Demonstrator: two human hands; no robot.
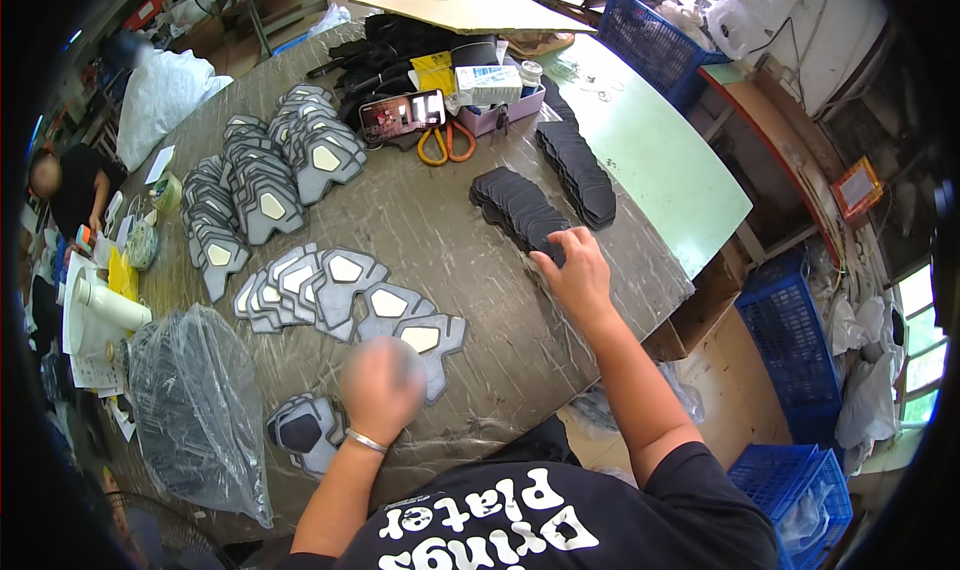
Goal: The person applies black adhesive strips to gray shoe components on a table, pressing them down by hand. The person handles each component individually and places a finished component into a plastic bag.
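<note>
Toward the right edge of the table [530, 360], a row of overlapping black pcs [515, 208] lies fanned out, its near end under my R hand [582, 270]. Thumb and fingers are bent round that end, tips on or just over the last pc; can't tell if I've got one pinched. Just right of it, closer to the edge, is a 2nd black row [580, 180], also overlapping.

My L hand [383, 385], w/ a silvery bangle [366, 441] on the wrist, is nr the table's near edge, at the lower end of a fan of grey pads [335, 305] w/ cream patches [420, 340]. It's blurred, so can't tell whether it's gripping a pad or only resting there. Just L of that wrist: a small grey stack [322, 457], dark patch [299, 433] on top.

Farther out, along the left edge, 3 long rows of pads [258, 175], same cream patches. Nr the far edge: phone [403, 117] w/ screen lit, orange-handled scissors [460, 142], a purple box [500, 118] of odds & ends, plus a black cloth heap [400, 55].

At the near left corner, a big clear plastic bag [195, 410]; white bottle [112, 305] past it. Off the right edge, a pale green tabletop [660, 140] & blue crates [790, 345].
</note>
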